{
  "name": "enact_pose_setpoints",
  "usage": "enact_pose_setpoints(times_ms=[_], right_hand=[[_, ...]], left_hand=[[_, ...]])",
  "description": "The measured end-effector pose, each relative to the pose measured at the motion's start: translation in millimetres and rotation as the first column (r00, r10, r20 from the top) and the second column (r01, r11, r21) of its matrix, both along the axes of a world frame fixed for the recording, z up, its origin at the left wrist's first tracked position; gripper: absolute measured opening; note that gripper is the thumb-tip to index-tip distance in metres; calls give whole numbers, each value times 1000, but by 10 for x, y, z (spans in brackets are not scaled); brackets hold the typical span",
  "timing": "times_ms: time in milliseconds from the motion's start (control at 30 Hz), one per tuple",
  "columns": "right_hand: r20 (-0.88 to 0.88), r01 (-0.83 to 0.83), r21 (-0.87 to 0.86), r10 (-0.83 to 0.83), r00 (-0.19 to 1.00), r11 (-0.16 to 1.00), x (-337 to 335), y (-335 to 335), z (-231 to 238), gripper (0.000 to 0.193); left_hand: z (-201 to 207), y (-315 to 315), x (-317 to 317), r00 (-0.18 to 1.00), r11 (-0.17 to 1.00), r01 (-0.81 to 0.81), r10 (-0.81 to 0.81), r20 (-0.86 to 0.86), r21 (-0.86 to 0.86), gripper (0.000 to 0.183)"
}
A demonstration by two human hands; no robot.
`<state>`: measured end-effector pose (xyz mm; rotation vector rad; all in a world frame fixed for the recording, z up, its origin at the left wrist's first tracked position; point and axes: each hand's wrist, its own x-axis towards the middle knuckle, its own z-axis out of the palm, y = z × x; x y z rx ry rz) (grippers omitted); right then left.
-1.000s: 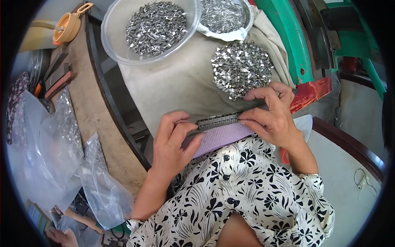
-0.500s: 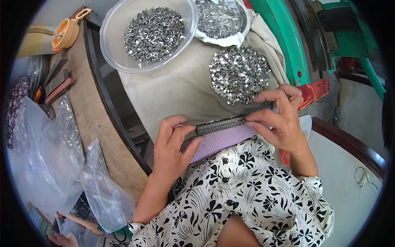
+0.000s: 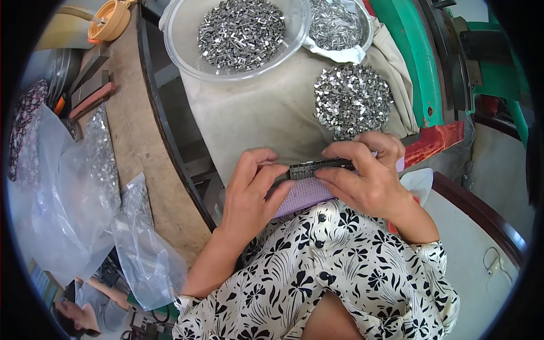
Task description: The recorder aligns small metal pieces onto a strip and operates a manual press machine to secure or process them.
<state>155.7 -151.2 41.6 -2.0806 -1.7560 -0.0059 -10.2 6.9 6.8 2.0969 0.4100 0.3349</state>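
A narrow row of small grey metal pieces on a dark strip [image 3: 302, 171] lies along the near edge of the cloth, above a purple woven pad [image 3: 309, 194] at my lap. My left hand [image 3: 249, 190] pinches the strip's left end between curled fingers and thumb. Farther along, my right hand [image 3: 371, 180] is closed over the strip's middle and right part, thumb on the near side and fingers on the far side. Its fingers hide much of that part. Just beyond my right hand is a heap of small shiny metal pieces [image 3: 352, 102].
A clear plastic basin [image 3: 187, 62] of metal pieces and a lined bowl [image 3: 367, 34] of thin metal pins stand at the back. Plastic bags [image 3: 144, 255] hang over a wooden bench [image 3: 127, 130] at left. Green machinery [image 3: 416, 85] stands at right. Another person [image 3: 93, 306] is at lower left.
My right hand has slid left along the strip, from its right end to over its middle. My left hand stays at the left end. The whole view has shifted a little.
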Motion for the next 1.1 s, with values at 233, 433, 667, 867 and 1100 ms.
enact_pose_setpoints(times_ms=[233,433,667,867,1100], right_hand=[[54,-35,8,35,998,999,-75,91,-46,21],[199,-32,15,28,980,999,-150,158,-47,18],[227,19,18,-22,974,1000,-178,82,-45,18],[-57,109,3,-109,992,994,64,-1,88,23],[-296,-10,-44,-3,955,999,375,139,112,16]], left_hand=[[-5,7,-8,1000,1000,3,-3,0,8,29],[4,10,4,1000,1000,11,-12,3,21,29],[-13,-3,6,1000,1000,-7,7,-3,-7,30],[-23,-29,-13,1000,1000,-7,7,2,6,30],[62,-102,-78,996,959,72,-85,35,274,29]])
